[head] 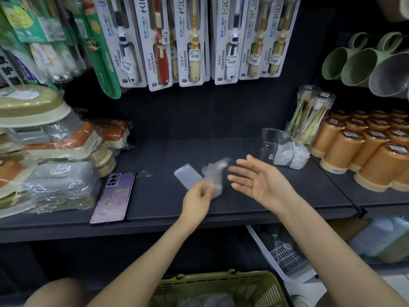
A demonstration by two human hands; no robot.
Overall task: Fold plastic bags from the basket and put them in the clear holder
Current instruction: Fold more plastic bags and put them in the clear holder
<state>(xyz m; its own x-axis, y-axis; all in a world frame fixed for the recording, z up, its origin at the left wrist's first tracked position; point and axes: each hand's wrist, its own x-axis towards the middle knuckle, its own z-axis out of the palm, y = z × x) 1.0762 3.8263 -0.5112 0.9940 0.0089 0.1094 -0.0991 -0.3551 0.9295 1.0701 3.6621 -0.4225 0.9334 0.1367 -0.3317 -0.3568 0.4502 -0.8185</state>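
Clear, thin plastic is what my left hand [197, 201] has hold of: a filmy see-through bag [213, 173], pinched between thumb and curled fingertips at its lower end. The rest of it stands up, blurred, toward twelve o'clock from my knuckles. My right hand [260, 181] holds nothing. Its fingers are straight and spread, palm turned toward the bag, just at the bag's three o'clock and not touching it.

What could go wrong, as I judge it: the film is light and slippery and held at one end only. It may slide out of the pinch or flop over before my right hand can flatten it, and a loose fold would spring open. A flat strip of clear plastic [188, 177] lies on the dark grey shelf [159, 191] at the bag's nine o'clock, right against it. I cannot tell whether it is part of the same bag or a separate one. If separate, the two could drag each other along.

The clear plastic holder [267, 138] stands near, at two o'clock from my right hand, with white folded bags already inside. Orange plastic tubs [345, 151] crowd its three o'clock side, so a careless reach could tip it. The olive-green slotted basket [247, 286], with more crumpled film in it, sits at six o'clock, below the shelf and between my forearms.
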